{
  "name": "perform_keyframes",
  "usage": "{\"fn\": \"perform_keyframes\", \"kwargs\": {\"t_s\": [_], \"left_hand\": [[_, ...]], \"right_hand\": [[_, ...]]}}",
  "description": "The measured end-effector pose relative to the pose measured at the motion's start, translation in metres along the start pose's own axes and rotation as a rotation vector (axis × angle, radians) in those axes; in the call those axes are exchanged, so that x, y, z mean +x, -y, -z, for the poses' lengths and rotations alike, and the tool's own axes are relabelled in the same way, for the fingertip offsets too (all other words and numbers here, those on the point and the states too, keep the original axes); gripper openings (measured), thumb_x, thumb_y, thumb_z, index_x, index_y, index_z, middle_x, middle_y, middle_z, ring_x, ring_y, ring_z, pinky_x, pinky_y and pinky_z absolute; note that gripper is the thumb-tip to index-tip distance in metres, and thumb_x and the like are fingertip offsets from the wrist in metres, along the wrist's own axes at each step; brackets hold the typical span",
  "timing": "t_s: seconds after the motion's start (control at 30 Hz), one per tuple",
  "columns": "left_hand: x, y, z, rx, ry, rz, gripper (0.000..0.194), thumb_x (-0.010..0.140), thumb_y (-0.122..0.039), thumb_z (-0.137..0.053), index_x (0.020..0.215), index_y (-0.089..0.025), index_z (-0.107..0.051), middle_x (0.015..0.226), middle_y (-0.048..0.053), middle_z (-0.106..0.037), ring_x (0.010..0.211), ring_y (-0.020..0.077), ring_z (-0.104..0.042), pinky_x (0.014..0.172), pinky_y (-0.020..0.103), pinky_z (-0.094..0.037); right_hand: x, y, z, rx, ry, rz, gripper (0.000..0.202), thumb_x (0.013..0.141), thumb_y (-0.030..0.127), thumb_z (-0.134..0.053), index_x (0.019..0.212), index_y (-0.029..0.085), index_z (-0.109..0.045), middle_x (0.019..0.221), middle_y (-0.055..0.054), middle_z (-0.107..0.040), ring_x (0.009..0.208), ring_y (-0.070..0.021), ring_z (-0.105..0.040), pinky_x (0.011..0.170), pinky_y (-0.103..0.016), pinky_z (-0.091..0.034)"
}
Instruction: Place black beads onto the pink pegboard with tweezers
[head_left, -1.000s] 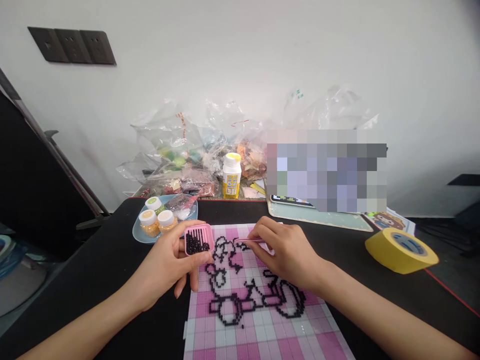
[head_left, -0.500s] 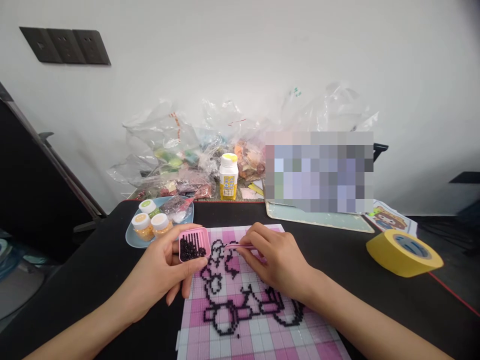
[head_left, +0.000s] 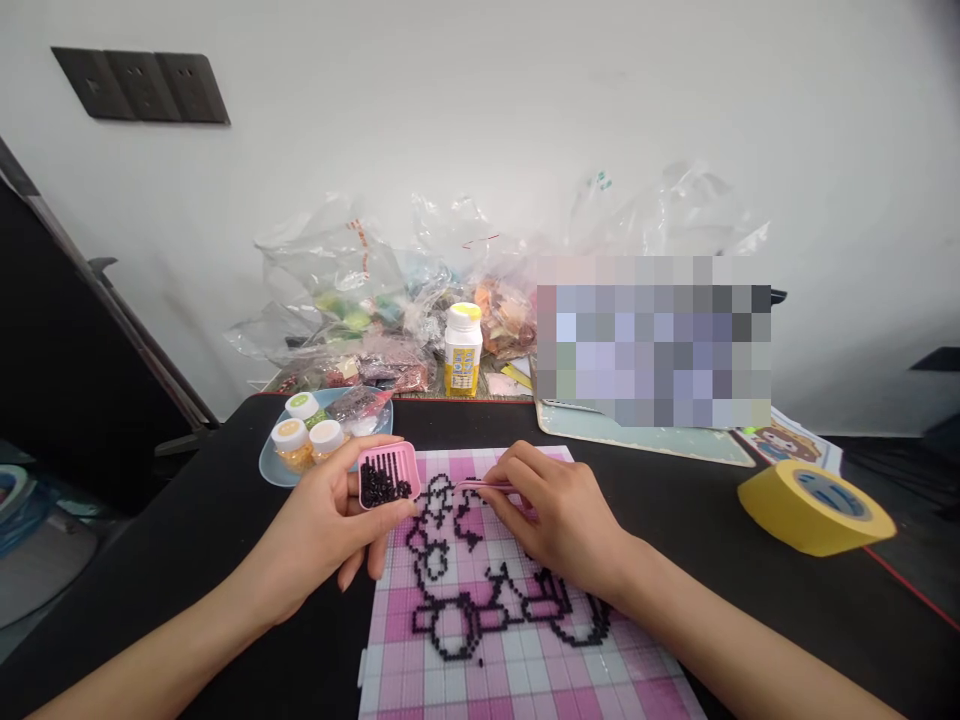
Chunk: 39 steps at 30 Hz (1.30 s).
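Observation:
My left hand [head_left: 337,530] holds a small pink ridged tray [head_left: 409,470] by its edges, tilted towards me. Black beads [head_left: 382,482] lie in it, some lined up in its grooves. Between the thumb and fingers of my right hand [head_left: 559,510] is a pair of pink tweezers [head_left: 487,486], its tips low over the upper part of the pegboard. The pink-and-white checked pegboard [head_left: 525,690] carries outlines made of black beads [head_left: 452,655]. Whether the tweezer tips grip a bead is too small to tell. My right hand covers part of the board.
Left of the board stands a blue plate [head_left: 270,465] with several bead jars [head_left: 292,445] and a bag. A white and yellow bottle [head_left: 463,350] and plastic bags [head_left: 330,270] line the back. To the right are yellow tape [head_left: 817,507] and a printed picture [head_left: 795,440].
The whole view has shifted slightly. Both hands keep nearly the same place over the board, the tray and the tweezers still held.

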<state>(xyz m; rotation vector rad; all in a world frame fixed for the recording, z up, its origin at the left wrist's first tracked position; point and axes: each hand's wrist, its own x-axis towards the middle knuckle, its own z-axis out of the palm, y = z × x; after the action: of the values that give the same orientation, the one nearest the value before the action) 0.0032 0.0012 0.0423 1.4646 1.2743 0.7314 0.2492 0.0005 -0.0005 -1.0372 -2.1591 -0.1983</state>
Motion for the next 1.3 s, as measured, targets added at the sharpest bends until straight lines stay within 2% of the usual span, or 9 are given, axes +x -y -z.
{"fn": "perform_keyframes", "kwargs": {"t_s": [0.13,0.5,0.73,0.97,1.3], "left_hand": [[-0.0017,-0.0033,-0.0002,0.009,-0.022,-0.003,0.066,0.081,-0.044,-0.074,0.134,-0.018,-0.047,0.042,-0.008,-0.06,0.031,0.0075,-0.04,0.032,0.013,-0.029],[-0.0001,-0.0015,0.0,0.006,0.015,0.006,0.065,0.08,-0.045,-0.074,0.133,-0.017,-0.048,0.043,-0.007,-0.059,0.031,0.0085,-0.04,0.032,0.014,-0.029],[-0.0036,-0.0063,-0.0035,0.039,-0.031,0.006,0.063,0.081,-0.045,-0.072,0.133,-0.018,-0.048,0.042,-0.008,-0.059,0.032,0.0074,-0.04,0.035,0.014,-0.028],[0.0012,-0.0001,-0.0011,0.021,0.009,0.001,0.067,0.08,-0.047,-0.073,0.133,-0.016,-0.046,0.041,-0.007,-0.06,0.03,0.0071,-0.036,0.031,0.013,-0.027],[0.0029,0.0028,-0.0009,0.005,-0.007,-0.004,0.069,0.078,-0.047,-0.074,0.133,-0.017,-0.045,0.04,-0.008,-0.059,0.03,0.0073,-0.038,0.03,0.013,-0.028]], "right_hand": [[-0.0004,0.0004,0.0,0.006,0.015,-0.001,0.026,0.103,0.029,-0.049,0.087,0.017,-0.065,0.081,-0.001,-0.067,0.056,-0.0094,-0.057,0.048,-0.023,-0.034],[-0.0009,0.0,-0.0012,0.017,0.024,0.0,0.024,0.103,0.028,-0.049,0.087,0.018,-0.064,0.08,-0.001,-0.066,0.057,-0.0093,-0.057,0.049,-0.022,-0.034],[0.0016,0.0047,-0.0055,0.064,0.015,0.038,0.025,0.103,0.026,-0.048,0.087,0.017,-0.064,0.079,-0.001,-0.065,0.056,-0.0094,-0.055,0.05,-0.022,-0.035],[0.0033,0.0069,-0.0052,0.064,0.03,0.031,0.026,0.103,0.026,-0.048,0.086,0.016,-0.064,0.079,-0.001,-0.064,0.052,-0.0085,-0.049,0.049,-0.023,-0.032],[0.0035,0.0089,-0.0075,0.05,0.035,0.036,0.026,0.104,0.028,-0.048,0.087,0.017,-0.064,0.079,-0.002,-0.065,0.06,-0.0127,-0.059,0.049,-0.024,-0.031]]}}
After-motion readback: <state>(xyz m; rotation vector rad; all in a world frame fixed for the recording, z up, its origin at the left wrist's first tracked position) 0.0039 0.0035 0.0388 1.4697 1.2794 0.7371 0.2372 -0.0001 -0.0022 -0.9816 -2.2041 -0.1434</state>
